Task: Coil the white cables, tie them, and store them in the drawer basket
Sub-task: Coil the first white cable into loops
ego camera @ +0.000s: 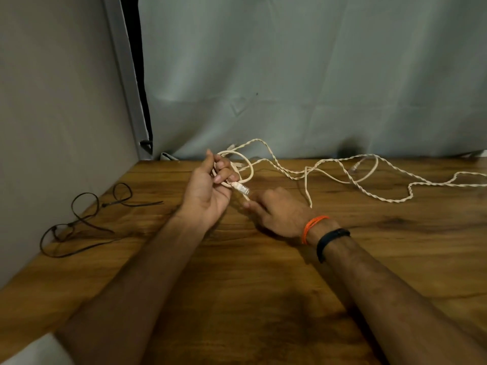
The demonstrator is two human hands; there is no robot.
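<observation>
- The white Ethernet cable (pixel 247 167) forms one round loop above the far middle of the wooden tabletop (pixel 263 285), lifted off the surface; its smooth jacket ends in a clear plastic plug (pixel 243 189) that sticks out toward the right
- The left hand (pixel 210 191), palm up, grips that loop just behind the plug, fingers curled round the strand
- The right hand (pixel 274 209) lies palm down just beside the plug, fingers bent toward a strand of the cable; whether it pinches that strand I cannot tell
- A twisted white cable (pixel 350 175), rope-like in texture, runs in loose waves along the far edge of the tabletop and off toward the right edge, tangled with more smooth white strands and a second plug (pixel 354 167)
- The right wrist carries an orange thread band (pixel 312 227) and a black wristband (pixel 330 241)
- Thin black cable ties (pixel 87 219), closed into loose rings with long tails, lie near the left edge of the tabletop
- The tabletop is brown wood with dark grain and knots
- Creased grey fabric (pixel 316 75) hangs behind the far edge, a plain panel (pixel 52 101) along the left
</observation>
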